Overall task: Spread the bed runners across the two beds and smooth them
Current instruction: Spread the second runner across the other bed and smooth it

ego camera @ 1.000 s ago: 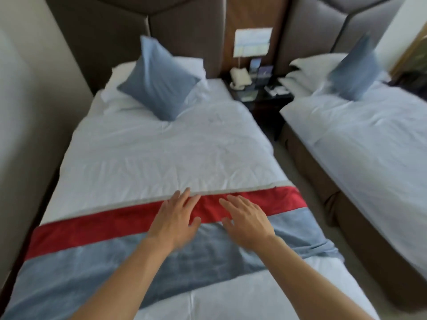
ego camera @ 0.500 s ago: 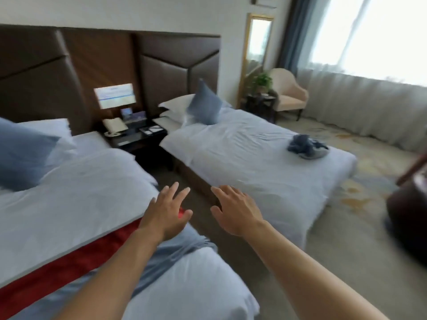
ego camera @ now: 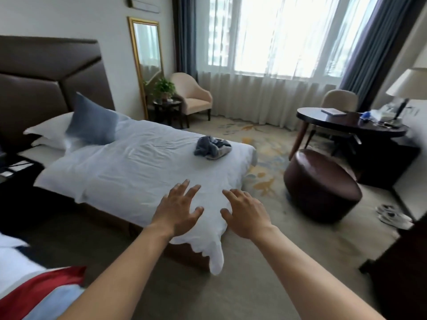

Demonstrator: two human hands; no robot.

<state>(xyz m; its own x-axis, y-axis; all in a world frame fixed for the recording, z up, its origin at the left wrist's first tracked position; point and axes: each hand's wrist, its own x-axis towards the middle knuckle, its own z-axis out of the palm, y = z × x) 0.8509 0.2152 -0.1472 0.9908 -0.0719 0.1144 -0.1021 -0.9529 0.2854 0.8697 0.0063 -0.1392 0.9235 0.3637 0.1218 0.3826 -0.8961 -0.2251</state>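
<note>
Two bare hands, left hand (ego camera: 178, 210) and right hand (ego camera: 245, 212), hover with fingers spread, empty, before the white-sheeted bed (ego camera: 143, 162) bearing a crumpled grey-blue fabric runner (ego camera: 212, 147).

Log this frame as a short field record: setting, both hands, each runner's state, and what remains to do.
setting: hotel room with two beds
left hand: open, fingers spread, holding nothing
right hand: open, fingers spread, holding nothing
near bed runner: red and blue, lying flat on the bed at lower left
far bed runner: crumpled blue heap on the white duvet
remaining: far runner not yet spread
also seen: blue cushion, brown ottoman
</note>
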